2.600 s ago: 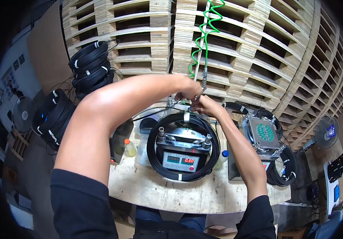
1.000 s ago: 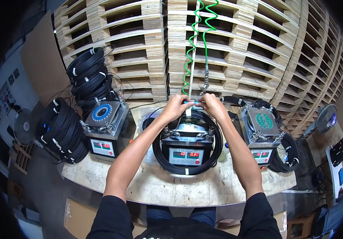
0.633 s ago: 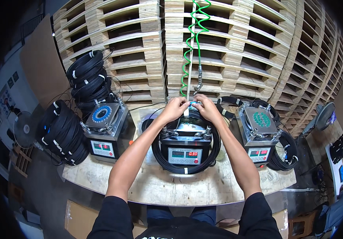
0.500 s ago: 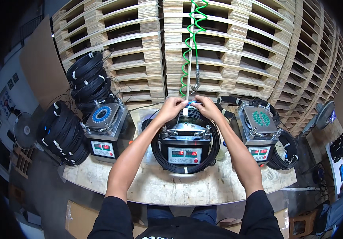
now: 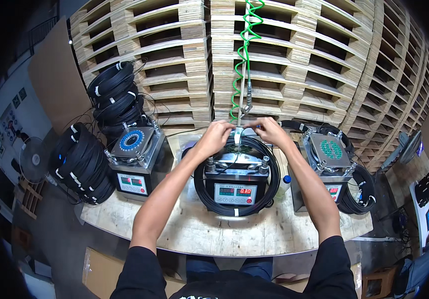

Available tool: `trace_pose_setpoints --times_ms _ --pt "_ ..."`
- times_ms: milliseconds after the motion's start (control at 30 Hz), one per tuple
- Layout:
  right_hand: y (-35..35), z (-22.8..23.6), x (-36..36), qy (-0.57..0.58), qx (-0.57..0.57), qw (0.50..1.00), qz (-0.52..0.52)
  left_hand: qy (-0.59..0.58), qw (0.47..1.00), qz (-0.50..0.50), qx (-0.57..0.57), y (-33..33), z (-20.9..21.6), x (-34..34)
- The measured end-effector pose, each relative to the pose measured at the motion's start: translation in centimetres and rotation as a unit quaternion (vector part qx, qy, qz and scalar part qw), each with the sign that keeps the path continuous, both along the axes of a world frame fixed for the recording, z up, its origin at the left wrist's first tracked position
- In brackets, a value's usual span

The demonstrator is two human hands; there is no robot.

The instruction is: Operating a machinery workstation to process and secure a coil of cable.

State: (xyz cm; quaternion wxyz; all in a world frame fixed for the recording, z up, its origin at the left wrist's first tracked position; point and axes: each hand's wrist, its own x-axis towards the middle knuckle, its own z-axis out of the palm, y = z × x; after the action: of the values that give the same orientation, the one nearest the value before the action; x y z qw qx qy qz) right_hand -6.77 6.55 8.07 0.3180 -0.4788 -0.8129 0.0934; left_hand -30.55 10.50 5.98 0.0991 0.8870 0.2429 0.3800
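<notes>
A coil of black cable (image 5: 276, 187) rests around the front of the middle testing machine (image 5: 235, 193), bound with white ties (image 5: 237, 135). Above its top edge my left hand (image 5: 216, 136) is closed, its fingertips pinched near the upper tie. Just across from it, my right hand (image 5: 271, 131) is also closed, with thumb and fingers drawn together toward the left. A small gap lies between the two hands. Whatever is in the fingers is too small and blurred to name.
Similar machines stand at left (image 5: 133, 144) and right (image 5: 328, 150), with blue and green rings of parts on top. Stacks of cable coils (image 5: 81, 164) fill the left side. A green spiral air hose (image 5: 245, 47) hangs before wooden pallets (image 5: 284, 65). A blue-capped bottle (image 5: 287, 179) stands right of centre.
My hands have moved apart from each other, the right one shifting to the right. The blue piece between my fingers no longer shows. The middle machine's display reads differently, and the whole view has shifted slightly.
</notes>
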Motion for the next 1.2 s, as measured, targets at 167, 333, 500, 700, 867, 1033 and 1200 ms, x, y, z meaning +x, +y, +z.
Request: trace_pose_setpoints --times_ms 167,333,500,700,867,1033,1200 --pt "-0.1 1.5 -1.5 0.034 -0.075 0.997 -0.010 -0.059 0.993 0.022 -0.102 -1.6 -0.1 1.1" --pt "1.8 -1.1 -1.5 -0.017 -0.074 0.997 -0.010 -0.115 0.984 -0.039 -0.133 -2.0 0.1 0.3" --pt "2.5 -2.9 -1.2 -0.064 -0.087 0.993 -0.043 -0.013 0.993 -0.029 -0.113 -1.2 -0.6 1.0" --pt "2.1 -2.5 -1.1 -0.063 -0.079 0.995 -0.025 0.120 0.981 -0.110 -0.103 -1.1 0.3 -0.6" --pt "2.1 -1.2 -0.3 -0.078 -0.194 0.977 0.051 0.182 0.978 -0.083 -0.054 -1.2 0.5 0.0" --pt "-0.6 -0.6 -1.5 -0.116 -0.159 0.974 0.109 0.159 0.982 -0.100 0.011 -1.3 0.4 0.4" --pt "0.5 0.6 -0.3 -0.126 -0.112 0.980 0.103 0.141 0.979 -0.147 0.003 0.8 2.2 1.4"
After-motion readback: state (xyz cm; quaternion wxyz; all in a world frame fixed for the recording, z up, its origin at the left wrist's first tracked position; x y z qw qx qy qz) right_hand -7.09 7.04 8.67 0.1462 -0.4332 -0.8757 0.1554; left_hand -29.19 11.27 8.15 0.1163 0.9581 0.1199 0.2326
